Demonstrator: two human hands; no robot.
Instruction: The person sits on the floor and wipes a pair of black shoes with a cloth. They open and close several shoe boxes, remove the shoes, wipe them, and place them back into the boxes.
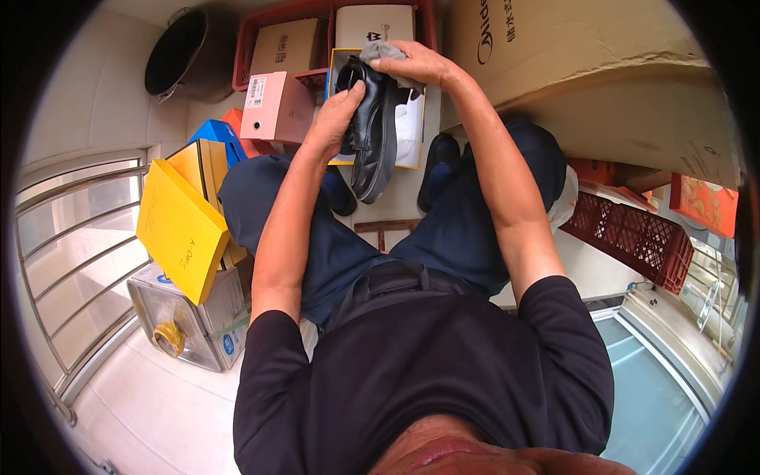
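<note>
My left hand (333, 123) grips a black leather shoe (373, 160) by its side, with the thumb near the ankle opening. The toe points towards me and the dark sole faces right. In my right hand (423, 64) is a bunched grey cloth (380, 52), held against the heel end of the shoe. Below the shoe lies an open shoebox with a yellow rim (341, 163). White paper (407, 130) shows inside it. The shoe and my hands hide much of the box.
A pink shoebox (282, 107) and red crate (242, 56) stand ahead. Left are a yellow box (181, 231), a square metal tin (178, 320) and a railing (83, 228). A large cardboard carton (570, 53) and dark-red plastic crate (629, 240) are right.
</note>
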